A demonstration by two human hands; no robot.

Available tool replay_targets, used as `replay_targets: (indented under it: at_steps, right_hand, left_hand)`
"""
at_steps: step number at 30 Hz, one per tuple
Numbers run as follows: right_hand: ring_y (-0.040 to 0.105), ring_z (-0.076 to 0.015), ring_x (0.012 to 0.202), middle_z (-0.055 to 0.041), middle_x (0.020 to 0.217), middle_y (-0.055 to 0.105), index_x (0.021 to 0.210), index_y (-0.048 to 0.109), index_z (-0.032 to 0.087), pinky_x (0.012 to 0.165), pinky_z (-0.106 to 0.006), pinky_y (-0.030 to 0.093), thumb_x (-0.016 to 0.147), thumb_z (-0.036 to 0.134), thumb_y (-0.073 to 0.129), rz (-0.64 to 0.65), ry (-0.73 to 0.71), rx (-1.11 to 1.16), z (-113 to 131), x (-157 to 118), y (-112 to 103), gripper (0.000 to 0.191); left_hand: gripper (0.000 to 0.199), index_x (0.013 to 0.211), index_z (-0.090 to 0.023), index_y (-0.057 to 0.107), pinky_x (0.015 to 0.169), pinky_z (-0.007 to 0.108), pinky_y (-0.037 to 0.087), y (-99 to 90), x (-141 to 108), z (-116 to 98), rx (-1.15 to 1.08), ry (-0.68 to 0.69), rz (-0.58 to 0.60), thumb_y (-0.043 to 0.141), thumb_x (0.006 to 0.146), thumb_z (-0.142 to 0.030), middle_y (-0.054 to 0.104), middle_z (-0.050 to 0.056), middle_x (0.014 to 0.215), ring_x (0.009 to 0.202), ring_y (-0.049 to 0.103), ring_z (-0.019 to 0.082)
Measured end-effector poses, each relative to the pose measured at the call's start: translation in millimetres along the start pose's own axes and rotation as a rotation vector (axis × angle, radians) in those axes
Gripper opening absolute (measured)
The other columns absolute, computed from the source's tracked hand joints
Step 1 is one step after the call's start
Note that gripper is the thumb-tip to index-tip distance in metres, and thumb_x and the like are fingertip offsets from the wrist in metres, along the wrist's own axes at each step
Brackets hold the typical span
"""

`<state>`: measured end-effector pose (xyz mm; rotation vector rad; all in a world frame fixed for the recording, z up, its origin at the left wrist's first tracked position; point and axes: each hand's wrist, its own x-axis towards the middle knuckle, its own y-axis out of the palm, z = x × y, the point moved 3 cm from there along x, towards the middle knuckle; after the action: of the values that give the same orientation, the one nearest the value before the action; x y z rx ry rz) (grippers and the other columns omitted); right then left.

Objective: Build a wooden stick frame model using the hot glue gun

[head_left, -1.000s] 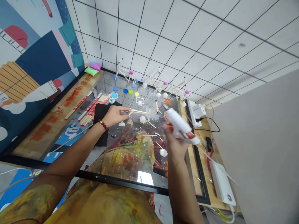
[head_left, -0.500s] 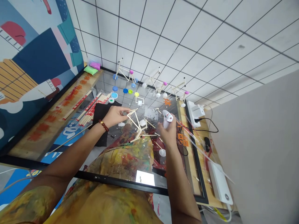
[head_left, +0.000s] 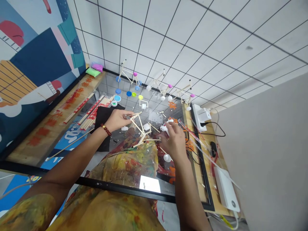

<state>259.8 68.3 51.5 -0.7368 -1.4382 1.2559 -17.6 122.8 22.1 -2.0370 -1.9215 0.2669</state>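
My left hand (head_left: 117,119) pinches the end of a small frame of glued wooden sticks (head_left: 141,128), which hangs over the glass tabletop (head_left: 154,115). My right hand (head_left: 174,139) sits just right of the frame, curled over a white hot glue gun (head_left: 164,128). The hand hides most of the gun, and its tip does not show clearly. A white round foot (head_left: 167,157) lies below my right hand.
Several stick models with pink balls (head_left: 156,84) stand along the far edge. Blue and green caps, a black cloth (head_left: 103,128) and bundled wooden sticks (head_left: 96,107) lie left. A white power strip (head_left: 202,115) and a white power bank (head_left: 226,189) sit right.
My right hand has dropped lower and closer to the stick frame, with the glue gun now mostly behind it. The frame now shows larger than it did a second ago. My left hand has barely moved.
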Motion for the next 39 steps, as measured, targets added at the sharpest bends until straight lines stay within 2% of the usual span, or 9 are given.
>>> replay_targets:
  at_steps: [3,5,10,16,20,23,27,33,39]
  right_hand:
    - [0.057,-0.0295,0.114,-0.0137,0.142,0.055,0.144,0.050,0.026,0.095,-0.046,0.047,0.091,0.025,0.061,-0.053,-0.330,0.127,42,-6,-1,0.053]
    - [0.057,-0.0286,0.113,-0.0129,0.142,0.056,0.140,0.054,0.026,0.091,-0.043,0.046,0.091,0.021,0.060,-0.083,-0.411,0.145,60,-6,7,0.050]
    - [0.058,-0.0282,0.111,-0.0084,0.130,0.067,0.119,0.069,0.032,0.094,-0.044,0.043,0.095,0.025,0.059,-0.163,-0.257,0.199,64,7,28,0.027]
    - [0.058,-0.0291,0.113,-0.0059,0.109,0.076,0.103,0.073,0.030,0.102,-0.050,0.038,0.095,0.033,0.059,-0.190,-0.079,0.404,49,24,24,0.017]
    - [0.062,-0.0266,0.099,-0.0057,0.089,0.074,0.089,0.072,0.026,0.096,-0.046,0.045,0.094,0.038,0.060,-0.231,0.063,0.673,32,39,21,0.018]
    - [0.065,-0.0233,0.093,-0.0045,0.091,0.073,0.090,0.072,0.024,0.090,-0.041,0.049,0.091,0.041,0.064,-0.207,0.135,0.839,20,49,22,0.018]
    - [0.065,-0.0249,0.099,-0.0051,0.095,0.075,0.099,0.073,0.024,0.095,-0.043,0.047,0.082,0.044,0.074,-0.128,0.065,0.787,15,56,21,0.026]
    - [0.065,-0.0265,0.107,-0.0053,0.103,0.076,0.084,0.072,0.026,0.105,-0.049,0.042,0.084,0.041,0.073,-0.131,-0.025,0.700,20,59,25,0.015]
    - [0.066,-0.0252,0.109,-0.0075,0.111,0.074,0.080,0.069,0.023,0.104,-0.046,0.044,0.082,0.039,0.073,-0.049,0.080,0.978,9,64,39,0.016]
  left_hand:
    - [0.038,0.100,-0.011,0.082,0.044,0.019,0.031,0.5,0,-2,-0.019,0.028,0.002,0.073,0.069,-0.031,0.064,0.000,0.056,0.045,0.045,0.008]
    - [0.036,0.099,-0.011,0.082,0.045,0.019,0.031,0.6,0,-3,-0.020,0.038,0.000,0.073,0.070,-0.031,0.065,0.000,0.056,0.045,0.045,0.008]
    - [0.037,0.100,-0.011,0.082,0.045,0.019,0.030,0.2,-1,-7,0.009,0.042,0.005,0.072,0.071,-0.033,0.062,-0.001,0.054,0.044,0.043,0.008]
    - [0.039,0.104,-0.012,0.081,0.047,0.019,0.027,0.6,-2,-9,0.074,0.052,0.007,0.071,0.072,-0.032,0.051,-0.005,0.047,0.044,0.035,0.006]
    - [0.045,0.115,-0.012,0.078,0.053,0.020,0.037,4.6,-4,-8,0.135,0.105,-0.023,0.072,0.073,-0.027,0.058,-0.003,0.054,0.049,0.043,0.008]
    - [0.044,0.116,-0.014,0.077,0.058,0.021,0.042,9.1,-6,-7,0.202,0.192,-0.027,0.072,0.074,-0.025,0.066,0.000,0.065,0.052,0.049,0.009]
    - [0.037,0.112,-0.017,0.079,0.059,0.021,0.043,12.2,-7,-6,0.237,0.273,-0.041,0.071,0.076,-0.023,0.072,0.003,0.080,0.055,0.053,0.008]
    - [0.037,0.114,-0.017,0.078,0.059,0.021,0.043,12.2,-7,-8,0.246,0.271,-0.024,0.069,0.078,-0.022,0.074,0.004,0.085,0.055,0.054,0.008]
    - [0.040,0.115,-0.019,0.077,0.056,0.021,0.043,12.2,-8,-7,0.307,0.246,0.004,0.070,0.076,-0.023,0.076,0.005,0.099,0.059,0.058,0.010]
